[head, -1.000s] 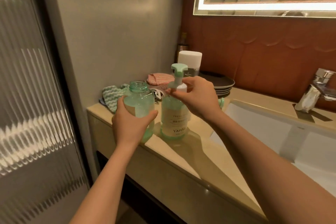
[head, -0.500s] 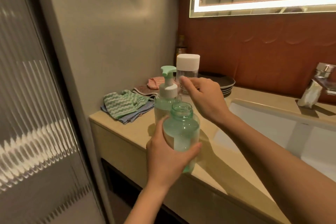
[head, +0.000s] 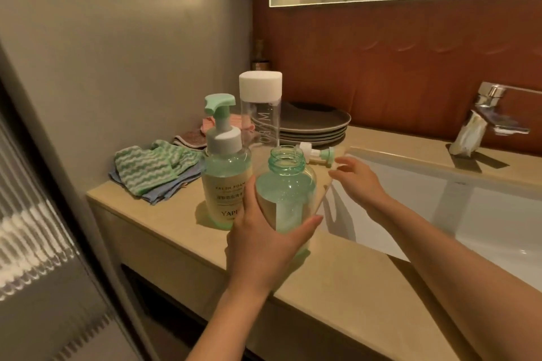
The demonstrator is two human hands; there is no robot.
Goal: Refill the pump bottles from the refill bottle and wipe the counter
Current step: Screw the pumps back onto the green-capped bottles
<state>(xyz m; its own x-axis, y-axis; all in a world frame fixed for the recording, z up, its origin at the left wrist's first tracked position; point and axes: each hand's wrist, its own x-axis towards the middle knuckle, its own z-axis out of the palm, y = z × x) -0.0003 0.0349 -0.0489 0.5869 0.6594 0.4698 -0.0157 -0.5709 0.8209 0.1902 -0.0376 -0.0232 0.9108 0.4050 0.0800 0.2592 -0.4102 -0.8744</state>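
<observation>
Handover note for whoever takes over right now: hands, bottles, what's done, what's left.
Left hand grips the open green bottle near the counter's front edge.
Right hand is open beside the loose pump head, which lies by the sink; contact unclear.
Second pump bottle stands with its pump on. The capped refill bottle stands behind it, and the cloths lie by the wall.
Done: one pump off.
Left: fill levels unclear, so check both bottles; refit pump; wipe counter.

Left hand (head: 264, 239), frame centre: thumb and fingers wrapped around the open-necked translucent green plastic bottle (head: 289, 184). Forearm enters from the bottom edge. Right hand (head: 356, 182), right of centre: fingers loosely extended, palm down. Forearm enters from the lower right corner.
</observation>
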